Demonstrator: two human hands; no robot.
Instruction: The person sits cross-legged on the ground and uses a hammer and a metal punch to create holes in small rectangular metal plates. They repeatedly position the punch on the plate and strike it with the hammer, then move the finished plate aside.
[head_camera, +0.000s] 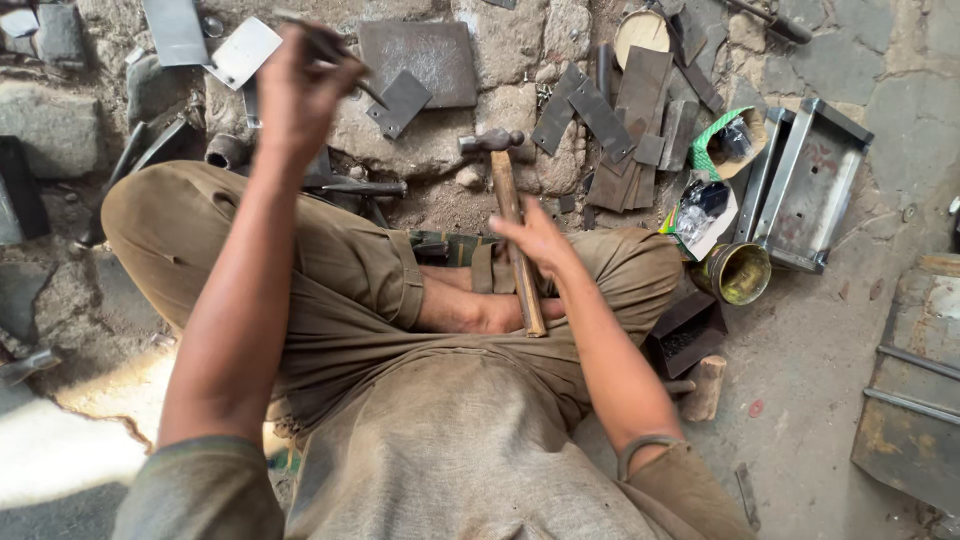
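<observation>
Sitting cross-legged on the stone floor (830, 330), the person wore olive trousers (330, 290) that filled the middle of the view, and everything below is placed from the hammer (510, 225).

The hammer lay with its wooden handle running from the lap up toward the floor, its dark steel head at the far end, resting over stones. To the far right of the hammer stood a shallow grey metal tray (810, 185), tilted on its side. Just left of that tray and right of the hammer lay a heap of dark flat metal strips (625, 130). Beyond the hammer's head sat a dark square metal plate (420, 60), with a smaller diamond-shaped piece (400, 100) just below it.

The right hand (535, 240) lay on the hammer's handle about midway along it, fingers curled loosely against the wood with the thumb across; whether the grip was fully clamped could not be told. The left hand (300, 85) was raised well to the upper left of the hammer, its fingers pinched together on a thin dark metal rod or tool (345, 62), blurred at the tip.

Lower right of the hammer stood a small brass-coloured tin (738, 272), open mouth facing the camera, and beneath it a short wooden block (705, 388).
</observation>
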